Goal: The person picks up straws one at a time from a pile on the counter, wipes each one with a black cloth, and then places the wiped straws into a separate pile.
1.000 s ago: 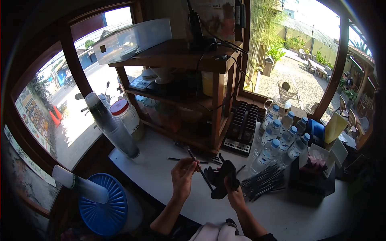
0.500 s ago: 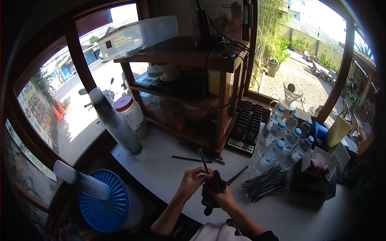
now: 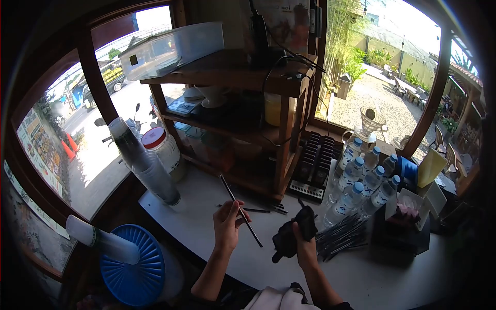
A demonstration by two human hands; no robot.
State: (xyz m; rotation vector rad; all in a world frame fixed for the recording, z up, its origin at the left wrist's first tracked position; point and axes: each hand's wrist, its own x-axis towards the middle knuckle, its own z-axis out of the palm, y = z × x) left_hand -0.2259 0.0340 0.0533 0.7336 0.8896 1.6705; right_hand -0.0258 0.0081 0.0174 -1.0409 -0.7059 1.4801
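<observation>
My left hand (image 3: 225,225) pinches a thin black straw (image 3: 251,228), held slanted above the white counter (image 3: 206,194). My right hand (image 3: 306,250) is wrapped around a lumpy dark object (image 3: 287,238), whose kind I cannot make out; a thin dark tip sticks out at its top. The straw and the dark object are apart. Right of that hand lies a heap of black straws (image 3: 342,238). A few more straws (image 3: 277,207) lie on the counter in front of the wooden shelf.
Water bottles (image 3: 354,192) stand behind the heap, beside a black device with buttons (image 3: 310,173). The wooden shelf (image 3: 227,72) rises at the back. Stacked plastic cups (image 3: 155,173) and a red-lidded jar (image 3: 160,144) stand left, near a blue-lidded bin (image 3: 132,276).
My hands have moved apart: the left, with the straw, went left and the right, with the dark object, went right. The straw has come away from the dark object.
</observation>
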